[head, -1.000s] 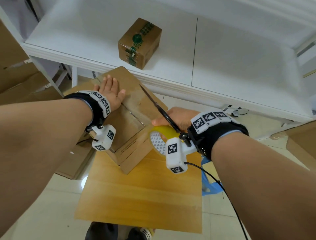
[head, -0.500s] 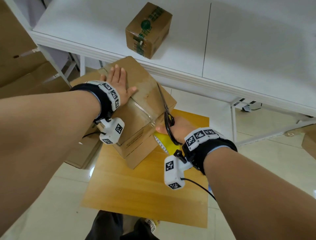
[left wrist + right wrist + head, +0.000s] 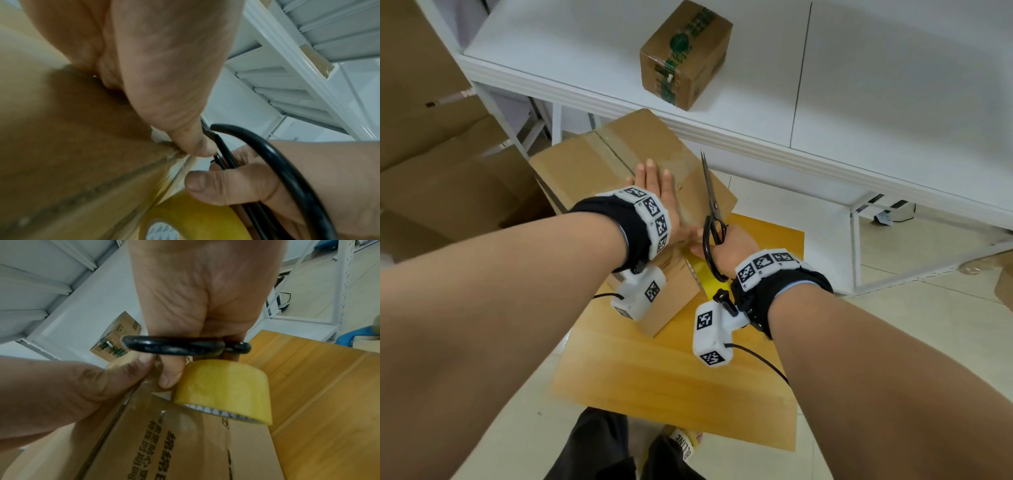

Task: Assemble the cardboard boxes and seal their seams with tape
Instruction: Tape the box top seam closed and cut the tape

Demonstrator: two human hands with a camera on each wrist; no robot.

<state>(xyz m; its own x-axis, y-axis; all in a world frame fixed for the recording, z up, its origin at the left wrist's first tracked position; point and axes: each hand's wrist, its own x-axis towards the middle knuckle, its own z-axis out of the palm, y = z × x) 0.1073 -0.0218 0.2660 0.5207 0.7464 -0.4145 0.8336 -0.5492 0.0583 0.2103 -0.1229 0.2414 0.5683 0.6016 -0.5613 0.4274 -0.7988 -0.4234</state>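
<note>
From the head view, your left hand lies flat with straight fingers on top of the cardboard box, which sits on the wooden table just below the edge of the white shelf. Your right hand works at the box's near right corner, its grip closed round the black loops of the scissors, blades pointing up past the box. Keep that palm pressing so the flaps stay shut while you pull tape down the side.

From the left wrist view, your left thumb pins the clear tape at the box's corner edge, touching the scissors handle. Hold it there until the strip is stuck.

From the right wrist view, your right hand curls round both the scissors loop and the yellow tape roll, which hangs against the box's printed side. Draw the roll straight down the box's side, keep the strip taut, rub it flat, then cut close
</note>
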